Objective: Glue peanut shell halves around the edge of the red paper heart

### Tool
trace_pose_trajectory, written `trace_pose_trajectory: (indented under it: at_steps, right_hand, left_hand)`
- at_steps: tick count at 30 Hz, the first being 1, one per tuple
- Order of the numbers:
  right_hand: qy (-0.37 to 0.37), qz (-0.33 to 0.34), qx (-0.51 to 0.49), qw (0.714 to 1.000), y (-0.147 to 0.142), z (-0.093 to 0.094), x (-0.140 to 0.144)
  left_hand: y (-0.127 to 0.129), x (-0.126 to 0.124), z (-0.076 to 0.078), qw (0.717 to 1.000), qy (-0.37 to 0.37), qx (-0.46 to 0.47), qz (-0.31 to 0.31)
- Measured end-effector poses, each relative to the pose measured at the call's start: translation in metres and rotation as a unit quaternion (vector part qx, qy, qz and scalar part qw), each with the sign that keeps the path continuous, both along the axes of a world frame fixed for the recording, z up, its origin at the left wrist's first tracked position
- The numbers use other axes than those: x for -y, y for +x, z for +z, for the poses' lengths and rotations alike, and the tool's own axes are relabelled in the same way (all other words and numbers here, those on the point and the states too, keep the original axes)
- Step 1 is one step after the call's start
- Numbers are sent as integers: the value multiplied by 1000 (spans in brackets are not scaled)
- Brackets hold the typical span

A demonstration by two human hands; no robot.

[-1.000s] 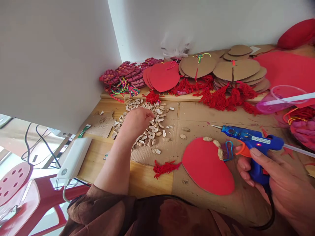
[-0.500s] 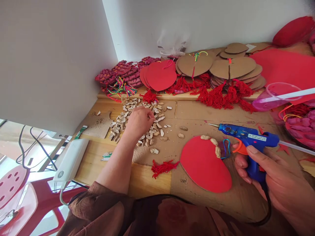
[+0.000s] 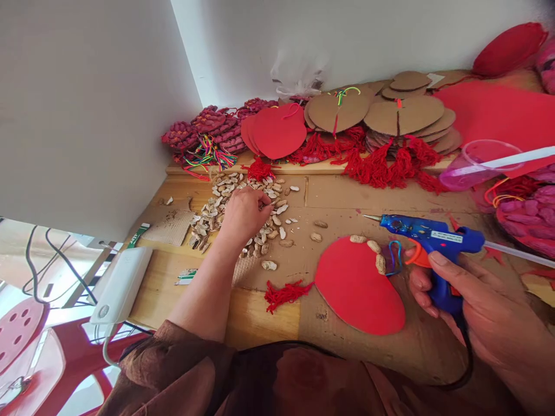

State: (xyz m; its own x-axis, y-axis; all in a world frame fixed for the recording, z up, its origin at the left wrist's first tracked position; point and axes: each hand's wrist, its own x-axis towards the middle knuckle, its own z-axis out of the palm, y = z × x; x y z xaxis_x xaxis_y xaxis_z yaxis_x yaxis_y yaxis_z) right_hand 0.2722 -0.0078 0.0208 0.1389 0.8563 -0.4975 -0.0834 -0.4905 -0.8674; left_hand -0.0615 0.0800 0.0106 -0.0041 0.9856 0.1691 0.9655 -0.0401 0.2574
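Observation:
My right hand (image 3: 468,294) is wrapped around a blue hot glue gun (image 3: 437,234), fingers by its orange trigger, nozzle pointing left. Below the nozzle lies a red heart-shaped card (image 3: 355,289) with several peanut shells (image 3: 373,247) along its upper right edge. A red tassel (image 3: 284,296) sticks out from its left tip, and a blue-purple cord loop (image 3: 393,257) from its other end. My left hand (image 3: 247,211) is over a pile of peanut shells (image 3: 208,216), thumb and fingers pinched together. Whatever is between the fingertips is too small to make out.
Along the back stand stacked cardboard hearts (image 3: 403,115), red hearts (image 3: 280,133) and pink shell-covered pieces (image 3: 217,124). At the right is a pink-stained plastic cup (image 3: 472,167) with a white stick across it. A white power strip (image 3: 121,283) lies at the left edge.
The whole view has shifted slightly. My left hand stays at the shell pile, its fingers still pinched. My right hand still holds the glue gun above the red heart's right side.

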Motion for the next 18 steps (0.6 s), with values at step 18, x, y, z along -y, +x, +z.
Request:
trace_pose_trajectory:
  at_steps: [18]
  right_hand:
    - [13, 19, -41, 999, 6, -9, 3]
  left_hand:
    - [18, -10, -12, 998, -8, 19, -66]
